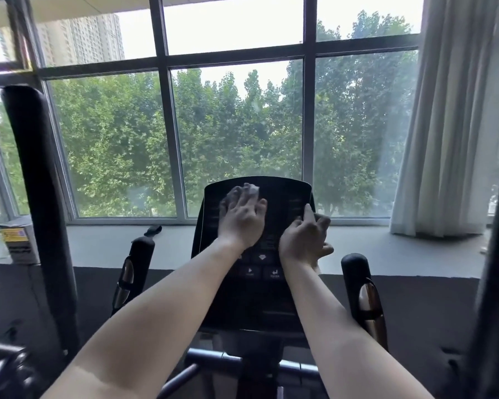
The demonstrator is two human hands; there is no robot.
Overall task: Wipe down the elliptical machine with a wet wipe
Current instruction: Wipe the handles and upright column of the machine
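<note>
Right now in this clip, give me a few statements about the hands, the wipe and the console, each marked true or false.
1. The left hand presses the wipe flat against the console. True.
2. The right hand hangs free of the machine. False: it grips the console's right edge.
3. The wipe lies over the lower buttons. False: it is at the upper left of the panel.
4. A pale curtain hangs on the right side. True.

Both forearms (pixel 162 298) bare along their whole length — left hand (pixel 241 218) and right hand (pixel 303 240) likewise bare.
</note>
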